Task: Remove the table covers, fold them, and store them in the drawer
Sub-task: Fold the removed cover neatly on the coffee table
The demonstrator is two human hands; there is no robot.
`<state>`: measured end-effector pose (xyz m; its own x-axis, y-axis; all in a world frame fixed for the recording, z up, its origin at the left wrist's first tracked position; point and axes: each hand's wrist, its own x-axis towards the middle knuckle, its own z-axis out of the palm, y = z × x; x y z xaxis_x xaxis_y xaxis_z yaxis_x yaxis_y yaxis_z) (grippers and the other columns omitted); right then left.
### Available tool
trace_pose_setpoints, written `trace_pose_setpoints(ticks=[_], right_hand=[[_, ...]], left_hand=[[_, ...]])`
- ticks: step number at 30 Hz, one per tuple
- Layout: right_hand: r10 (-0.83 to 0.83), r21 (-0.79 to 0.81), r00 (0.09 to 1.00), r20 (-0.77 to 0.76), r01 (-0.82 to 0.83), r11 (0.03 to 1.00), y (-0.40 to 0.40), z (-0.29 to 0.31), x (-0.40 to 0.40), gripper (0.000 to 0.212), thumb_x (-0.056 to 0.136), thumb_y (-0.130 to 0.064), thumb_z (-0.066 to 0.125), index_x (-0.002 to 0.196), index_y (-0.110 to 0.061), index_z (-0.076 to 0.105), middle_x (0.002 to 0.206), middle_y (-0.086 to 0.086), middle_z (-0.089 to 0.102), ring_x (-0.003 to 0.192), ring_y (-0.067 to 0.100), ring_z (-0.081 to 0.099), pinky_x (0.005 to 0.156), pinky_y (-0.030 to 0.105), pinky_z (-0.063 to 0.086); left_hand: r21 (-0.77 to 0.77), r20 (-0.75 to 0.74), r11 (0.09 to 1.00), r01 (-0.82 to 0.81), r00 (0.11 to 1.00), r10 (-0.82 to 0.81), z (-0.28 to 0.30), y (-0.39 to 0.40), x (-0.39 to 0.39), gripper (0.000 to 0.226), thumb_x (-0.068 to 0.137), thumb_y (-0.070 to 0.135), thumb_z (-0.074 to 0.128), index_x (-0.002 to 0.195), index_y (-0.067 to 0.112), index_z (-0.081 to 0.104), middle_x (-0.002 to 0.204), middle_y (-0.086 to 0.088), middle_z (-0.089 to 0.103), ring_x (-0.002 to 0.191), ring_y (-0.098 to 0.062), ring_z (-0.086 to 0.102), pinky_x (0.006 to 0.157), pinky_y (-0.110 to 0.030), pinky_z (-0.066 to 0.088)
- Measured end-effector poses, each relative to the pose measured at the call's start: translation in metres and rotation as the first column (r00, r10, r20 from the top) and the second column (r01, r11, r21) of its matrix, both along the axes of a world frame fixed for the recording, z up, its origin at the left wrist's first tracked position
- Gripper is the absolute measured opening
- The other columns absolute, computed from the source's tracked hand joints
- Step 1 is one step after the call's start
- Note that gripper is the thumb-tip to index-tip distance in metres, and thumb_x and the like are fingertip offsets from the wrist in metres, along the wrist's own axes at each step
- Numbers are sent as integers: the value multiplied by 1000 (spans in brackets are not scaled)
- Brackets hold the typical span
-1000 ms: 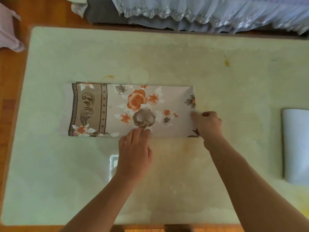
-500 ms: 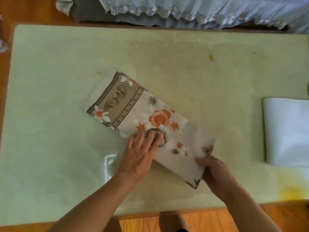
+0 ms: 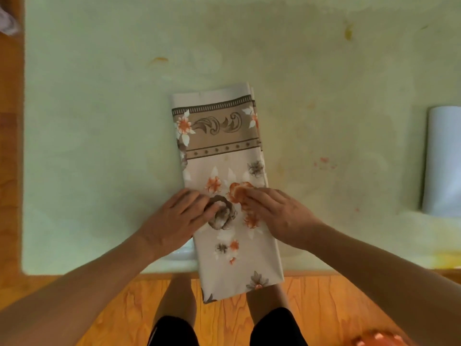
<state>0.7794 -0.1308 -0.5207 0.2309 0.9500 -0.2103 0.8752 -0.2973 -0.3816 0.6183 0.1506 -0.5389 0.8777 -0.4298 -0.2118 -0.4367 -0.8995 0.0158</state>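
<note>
A folded floral table cover (image 3: 222, 156), beige with orange flowers and a brown ornamental band, lies lengthwise on the pale green table (image 3: 99, 121). Its near end hangs over the table's front edge. My left hand (image 3: 179, 218) rests flat on the cover's left side at mid-length. Opposite it, my right hand (image 3: 274, 213) presses flat on the cover's right side, fingers pointing toward the left hand. A second folded cover (image 3: 441, 161), plain white, lies at the table's right edge.
The wooden floor (image 3: 336, 308) shows in front of the table, with my legs (image 3: 177, 308) below the hanging end of the cover. An orange object (image 3: 379, 340) sits at the bottom right. Yellow and reddish stains mark the tabletop.
The floral cover has turned from lying crosswise to lengthwise and slid toward me, so its end overhangs the front edge. My right hand let go of the corner and now lies flat on it.
</note>
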Motion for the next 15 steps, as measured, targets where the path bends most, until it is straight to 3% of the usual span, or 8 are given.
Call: trace_pose_setpoints(ticks=[2, 5, 7, 10, 13, 15], right_hand=[[-9, -6, 1000, -5, 9, 1000, -6, -1, 8, 56, 98, -14, 53, 152, -4, 39, 155, 12, 40, 137, 28, 43, 115, 40, 40], [-8, -12, 998, 55, 9, 1000, -11, 1, 17, 66, 91, -12, 61, 152, -5, 37, 153, 11, 43, 137, 28, 43, 119, 36, 29], [32, -66, 996, 84, -26, 997, -10, 0, 23, 75, 87, -15, 65, 154, -9, 35, 153, 10, 42, 138, 29, 41, 118, 36, 25], [170, -202, 979, 114, -145, 969, -13, 3, 31, 84, 82, -29, 61, 158, -16, 28, 156, 11, 36, 141, 32, 35, 118, 40, 23], [299, -262, 952, 60, -274, 925, -17, 9, 48, 90, 80, -36, 58, 160, -19, 20, 163, 9, 25, 148, 30, 25, 123, 42, 23], [272, -233, 962, 0, -265, 936, -14, 12, 58, 81, 88, -50, 53, 158, -21, 24, 163, 2, 28, 149, 21, 26, 122, 37, 24]], left_hand=[[-37, -13, 999, -33, 999, 33, -3, -2, -8, 55, 101, 21, 47, 153, 3, 37, 147, -23, 48, 137, -45, 44, 117, -59, 33], [-72, -87, 993, -88, 993, 82, -3, -4, -17, 74, 93, 36, 65, 154, 4, 37, 152, -24, 44, 145, -46, 36, 116, -61, 34], [-84, -133, 990, -114, 986, 102, 0, -3, -18, 77, 94, 34, 64, 158, 6, 32, 158, -22, 38, 150, -43, 29, 118, -59, 33], [-201, -127, 968, -154, 983, 130, 6, 0, -18, 62, 99, 24, 52, 156, 9, 35, 161, -16, 37, 151, -36, 30, 121, -51, 32], [-356, -136, 890, -285, 958, 253, 19, 3, -6, 46, 102, 26, 46, 146, 13, 51, 148, -6, 55, 141, -21, 48, 114, -43, 44], [-435, -250, 757, -488, 873, 419, 32, 2, 2, 41, 105, 38, 45, 141, 25, 58, 138, 12, 61, 131, -2, 52, 111, -26, 46]])
